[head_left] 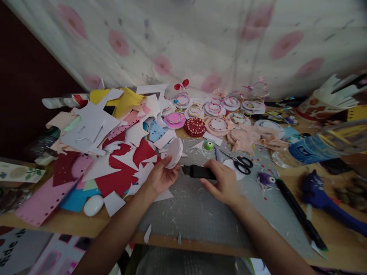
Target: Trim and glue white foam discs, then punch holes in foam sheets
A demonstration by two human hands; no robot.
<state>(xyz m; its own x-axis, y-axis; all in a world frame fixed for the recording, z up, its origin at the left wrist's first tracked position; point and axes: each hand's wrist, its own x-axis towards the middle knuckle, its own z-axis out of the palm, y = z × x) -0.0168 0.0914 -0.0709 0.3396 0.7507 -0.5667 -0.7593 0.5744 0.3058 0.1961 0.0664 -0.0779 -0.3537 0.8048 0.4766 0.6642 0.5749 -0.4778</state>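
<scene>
My left hand pinches a white paper disc by its lower edge, above the grey cutting mat. The disc is tilted up and looks thick, perhaps layered. In my right hand is a black, boxy hand tool with a narrow tip facing left; its exact kind is unclear. That tip lies close to my left fingertips, just below the disc; I cannot tell whether they touch. Scissors with black handles rest behind my right hand, and a green one-eyed ornament is behind the tool.
Paper scraps pile up on the left. Along the back stand several decorated round paper pieces. To the right are a purple one-eyed ornament, a black cutter-like stick, a blue glue gun, a clear bottle and a paper cup.
</scene>
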